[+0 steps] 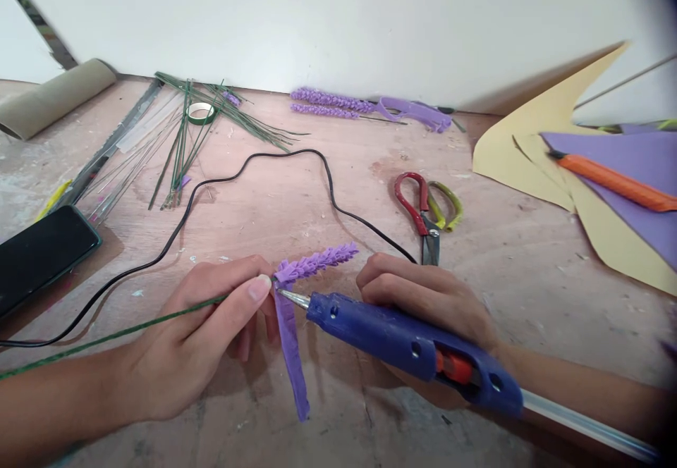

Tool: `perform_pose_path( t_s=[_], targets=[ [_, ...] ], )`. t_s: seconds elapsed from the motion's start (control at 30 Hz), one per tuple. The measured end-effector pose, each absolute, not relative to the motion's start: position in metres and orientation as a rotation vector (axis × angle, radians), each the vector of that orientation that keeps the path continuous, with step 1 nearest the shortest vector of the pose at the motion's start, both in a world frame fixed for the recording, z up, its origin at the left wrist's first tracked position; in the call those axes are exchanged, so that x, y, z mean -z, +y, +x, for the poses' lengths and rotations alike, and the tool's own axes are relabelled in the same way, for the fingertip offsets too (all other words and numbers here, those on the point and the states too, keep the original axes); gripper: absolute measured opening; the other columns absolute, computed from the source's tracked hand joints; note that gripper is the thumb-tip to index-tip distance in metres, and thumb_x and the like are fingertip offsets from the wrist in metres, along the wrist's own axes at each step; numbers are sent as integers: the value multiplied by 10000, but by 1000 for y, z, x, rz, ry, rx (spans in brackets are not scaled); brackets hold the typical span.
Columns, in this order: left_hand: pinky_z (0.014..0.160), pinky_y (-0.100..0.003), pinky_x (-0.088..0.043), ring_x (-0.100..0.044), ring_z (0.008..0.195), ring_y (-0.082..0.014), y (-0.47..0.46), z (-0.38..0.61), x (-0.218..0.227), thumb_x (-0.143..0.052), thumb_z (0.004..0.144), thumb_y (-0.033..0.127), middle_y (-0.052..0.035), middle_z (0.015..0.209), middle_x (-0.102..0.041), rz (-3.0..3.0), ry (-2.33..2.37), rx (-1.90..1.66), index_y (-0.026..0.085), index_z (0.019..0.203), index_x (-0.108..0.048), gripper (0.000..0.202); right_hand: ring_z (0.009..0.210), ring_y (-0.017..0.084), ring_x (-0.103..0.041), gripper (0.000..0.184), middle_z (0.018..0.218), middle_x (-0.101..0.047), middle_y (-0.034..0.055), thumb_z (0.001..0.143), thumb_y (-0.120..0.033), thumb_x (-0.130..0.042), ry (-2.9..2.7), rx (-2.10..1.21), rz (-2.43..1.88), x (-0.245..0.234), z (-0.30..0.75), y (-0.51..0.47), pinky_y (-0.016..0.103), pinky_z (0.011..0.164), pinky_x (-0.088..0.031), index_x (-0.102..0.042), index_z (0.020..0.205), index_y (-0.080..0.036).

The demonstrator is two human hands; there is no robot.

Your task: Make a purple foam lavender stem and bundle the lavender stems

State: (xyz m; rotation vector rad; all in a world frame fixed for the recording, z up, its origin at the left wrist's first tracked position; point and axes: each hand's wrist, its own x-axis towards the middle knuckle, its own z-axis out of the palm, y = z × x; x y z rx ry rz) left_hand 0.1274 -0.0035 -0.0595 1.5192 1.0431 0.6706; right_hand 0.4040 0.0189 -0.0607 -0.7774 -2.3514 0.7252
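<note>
Between its thumb and fingers, my left hand [211, 327] pinches a green-wrapped wire stem [159, 320] just below a purple lavender flower spike [322, 259]. From the base of the spike a strip of purple paper or foam [290, 362] hangs loose. My right hand [428, 299] is wrapped round a blue hot glue gun [375, 330], with a clear glue stick [582, 422] jutting from its back end. The gun's metal nozzle [294, 299] is at the top of the strip, by my left fingertips. Its trigger and handle are mostly hidden.
Red and yellow-green handled scissors [417, 207] lie beyond my right hand. A black cord [254, 158] winds across the wooden table. Green stems [183, 144], a tape roll [202, 112], cardboard tube [58, 98] and phone [47, 256] are leftward. Finished-looking purple spikes [328, 101] lie behind; an orange cutter [618, 180] rests on sheets rightward.
</note>
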Motion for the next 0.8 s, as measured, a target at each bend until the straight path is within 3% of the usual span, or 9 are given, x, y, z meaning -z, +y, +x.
perform_pose_path(
  t_s=[0.2,0.43,0.6,0.8],
  targets=[
    [557,-227,-442,-580,556,-101,-4,129,60,-373,1087,434,9,647,-639,1499,1024,-697,179,803,-636,464,655,152,-512,86,789,-521,25,971,-293,-530,-2334,-713,-711,61,401,21,281,544,-415,-508,926,-223],
    [528,-232,-424,-560,513,-103,-4,133,58,-399,1074,441,6,594,-627,1494,1035,-757,173,738,-618,482,672,161,-514,118,799,-530,21,901,-271,-623,-2368,-775,-743,61,405,20,287,556,-429,-517,931,-231],
    [563,-234,-422,-560,526,-89,-6,132,59,-382,1084,414,14,602,-621,1619,1073,-755,173,711,-590,490,647,160,-486,91,782,-525,23,933,-304,-560,-2326,-759,-765,62,403,18,290,552,-401,-505,912,-234],
    [575,-242,-430,-570,545,-90,-5,130,61,-368,1091,434,23,636,-637,1624,1085,-718,174,845,-659,461,670,153,-468,108,814,-511,18,903,-254,-582,-2392,-763,-752,62,405,19,281,574,-391,-484,944,-235]
  ],
)
